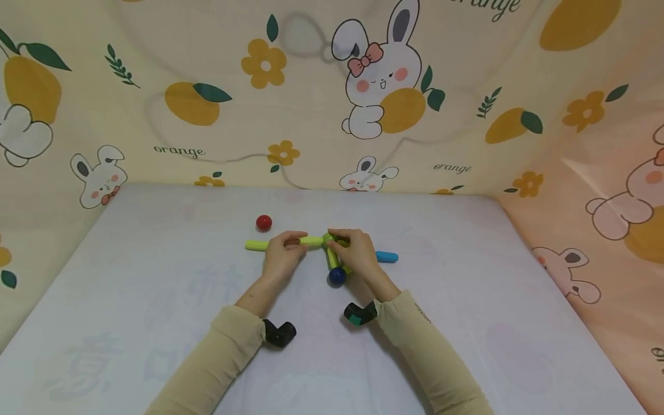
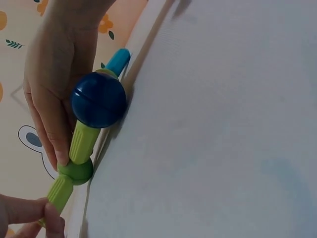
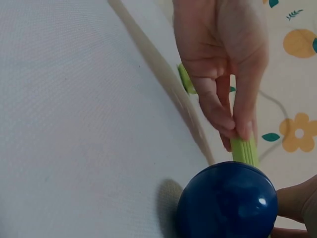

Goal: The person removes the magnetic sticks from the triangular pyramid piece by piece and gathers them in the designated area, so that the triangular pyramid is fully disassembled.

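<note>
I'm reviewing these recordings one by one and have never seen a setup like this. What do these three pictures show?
There is no machine here, just a person's two bare hands. The wide picture comes from a camera worn on the head, looking forward and down. The two closer pictures come from cameras on the left and right wrists.

The left hand pinches a yellow-green rod. The right hand has its grip on a green ball at that rod's end. Another green rod runs from there towards a dark blue ball.

On the white surface, a red ball lies beyond the left hand, which partly hides a separate rod. A blue rod shows past the right hand.
</note>
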### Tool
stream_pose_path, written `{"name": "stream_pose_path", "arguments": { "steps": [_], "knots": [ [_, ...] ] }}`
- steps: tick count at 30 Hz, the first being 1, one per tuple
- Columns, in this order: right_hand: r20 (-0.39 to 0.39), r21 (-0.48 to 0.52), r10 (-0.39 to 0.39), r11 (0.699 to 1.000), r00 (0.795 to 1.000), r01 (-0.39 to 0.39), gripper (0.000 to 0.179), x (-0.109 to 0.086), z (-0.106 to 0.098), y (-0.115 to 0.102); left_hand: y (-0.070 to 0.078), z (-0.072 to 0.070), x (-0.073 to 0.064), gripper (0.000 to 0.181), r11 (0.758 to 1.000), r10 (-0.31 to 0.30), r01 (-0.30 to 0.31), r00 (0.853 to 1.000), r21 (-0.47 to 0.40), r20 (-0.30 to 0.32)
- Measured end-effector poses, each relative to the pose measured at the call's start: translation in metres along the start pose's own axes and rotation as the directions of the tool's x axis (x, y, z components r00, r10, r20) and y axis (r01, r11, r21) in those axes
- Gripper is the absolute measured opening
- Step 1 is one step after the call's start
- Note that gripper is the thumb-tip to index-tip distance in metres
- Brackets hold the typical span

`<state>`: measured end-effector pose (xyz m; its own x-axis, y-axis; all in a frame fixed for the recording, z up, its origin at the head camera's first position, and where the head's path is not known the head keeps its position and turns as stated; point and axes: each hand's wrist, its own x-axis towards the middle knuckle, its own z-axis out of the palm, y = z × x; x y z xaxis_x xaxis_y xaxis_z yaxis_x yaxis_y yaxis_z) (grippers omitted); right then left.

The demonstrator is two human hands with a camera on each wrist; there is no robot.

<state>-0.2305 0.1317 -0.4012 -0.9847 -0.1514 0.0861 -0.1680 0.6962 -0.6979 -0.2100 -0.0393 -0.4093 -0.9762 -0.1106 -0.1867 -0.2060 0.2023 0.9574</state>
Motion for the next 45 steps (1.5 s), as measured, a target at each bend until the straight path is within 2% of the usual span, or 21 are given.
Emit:
{"name": "stream_pose_path", "arguments": {
  "steps": [10,15,25,29,34,45],
  "knots": [
    [0.016,-0.014,0.018,1.0,1.0,-0.018,0.034,0.001,0.002,0.0,-0.002,0.007,0.003,0.031,0.997,0.015,-0.014,1.0,-0.074,0.024],
    [0.003,-0.015,0.02,1.0,1.0,-0.02,0.032,0.001,0.0,-0.001,-0.002,0.007,0.004,0.028,0.998,0.014,-0.012,1.0,-0.065,0.024],
    [-0.015,-0.014,0.005,1.0,1.0,-0.005,0.031,0.003,0.002,-0.002,-0.005,0.002,0.002,0.027,0.997,0.019,-0.015,0.999,-0.08,0.048],
    [-0.027,-0.011,0.022,1.0,0.999,-0.022,0.032,0.003,0.001,-0.001,-0.004,-0.003,-0.001,0.027,0.996,0.015,-0.01,0.999,-0.092,0.051],
    [-0.024,-0.001,0.041,0.999,0.999,-0.041,0.032,0.003,0.0,-0.001,-0.002,-0.009,-0.005,0.028,0.996,0.015,-0.011,0.999,-0.086,0.043],
    [-0.017,-0.001,0.061,0.998,0.998,-0.061,0.031,0.004,0.0,0.001,-0.002,-0.023,-0.01,0.03,0.998,0.067,-0.067,0.997,0.004,0.044]
  ]
}}
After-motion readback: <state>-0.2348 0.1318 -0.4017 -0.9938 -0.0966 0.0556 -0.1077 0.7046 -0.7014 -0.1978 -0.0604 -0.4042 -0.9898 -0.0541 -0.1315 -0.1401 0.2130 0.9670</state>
